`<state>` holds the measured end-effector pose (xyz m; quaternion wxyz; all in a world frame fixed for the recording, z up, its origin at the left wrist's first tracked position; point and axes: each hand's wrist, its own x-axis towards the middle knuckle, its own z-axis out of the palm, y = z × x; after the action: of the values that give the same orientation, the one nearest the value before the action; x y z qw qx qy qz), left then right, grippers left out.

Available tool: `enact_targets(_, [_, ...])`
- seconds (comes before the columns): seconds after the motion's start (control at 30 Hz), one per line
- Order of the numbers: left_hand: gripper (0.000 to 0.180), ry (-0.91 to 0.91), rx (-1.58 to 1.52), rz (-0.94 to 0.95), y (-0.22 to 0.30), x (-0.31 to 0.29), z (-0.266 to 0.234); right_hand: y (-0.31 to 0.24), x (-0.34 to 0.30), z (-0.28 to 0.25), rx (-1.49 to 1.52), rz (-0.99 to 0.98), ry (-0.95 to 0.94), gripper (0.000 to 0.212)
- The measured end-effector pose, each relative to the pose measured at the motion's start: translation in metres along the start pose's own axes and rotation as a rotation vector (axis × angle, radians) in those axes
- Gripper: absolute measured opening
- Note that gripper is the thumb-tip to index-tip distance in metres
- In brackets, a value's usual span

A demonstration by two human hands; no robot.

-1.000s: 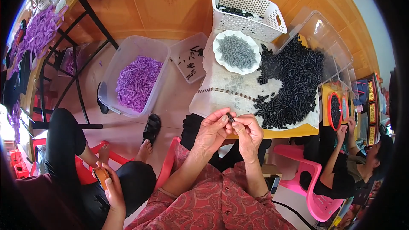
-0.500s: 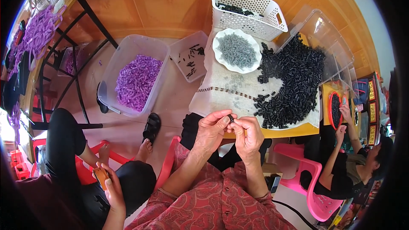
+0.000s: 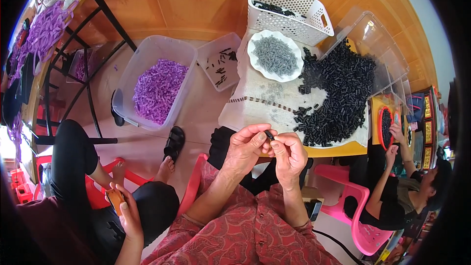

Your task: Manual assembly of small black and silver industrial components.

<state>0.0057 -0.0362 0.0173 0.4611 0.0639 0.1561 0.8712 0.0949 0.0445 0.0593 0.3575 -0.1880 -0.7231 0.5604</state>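
Between my thumb and fingers, my left hand [image 3: 244,148] grips a small black tubular piece [image 3: 269,135]. Pressed close to the lower end of that piece is my right hand [image 3: 289,158], its thumb and index finger pinched together. Whatever sits inside this pinch is too small to make out. Both hands hover just in front of the table's near edge. Beyond them, a heap of similar black pieces [image 3: 338,98] spreads over a pale cloth [image 3: 265,95]. Many small clear-grey pieces [image 3: 275,56] fill a white scalloped plate [image 3: 255,64] on the cloth.
Behind the plate stands a white perforated basket [image 3: 289,27] with black pieces inside. A clear bin [image 3: 125,103] of purple pieces and a shallower tub [image 3: 211,59] sit left of the table. Co-workers sit either side; one hand [image 3: 128,211] holds an orange-brown object [image 3: 116,201].
My right hand has shifted slightly right, and its fingertips have slid down along the black piece. More of the piece now shows between my hands. The left hand stays nearly in place.
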Motion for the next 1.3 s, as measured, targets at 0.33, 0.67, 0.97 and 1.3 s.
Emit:
enact_targets(0.33, [0.021,0.046,-0.111,0.014,-0.002,0.000,-0.001,-0.002,0.000,0.008,-0.030,-0.046,0.001,0.008])
enact_targets(0.67, [0.022,0.083,-0.129,-0.014,-0.002,-0.001,-0.003,-0.004,0.002,0.010,-0.167,-0.119,0.006,0.011])
enact_targets(0.97, [0.021,0.096,-0.090,-0.002,-0.001,-0.002,-0.002,-0.008,0.004,0.013,-0.207,-0.154,-0.015,0.011])
enact_targets(1.3, [0.019,0.135,-0.015,0.039,-0.004,-0.002,-0.004,-0.006,0.004,0.014,-0.265,-0.184,-0.005,0.014])
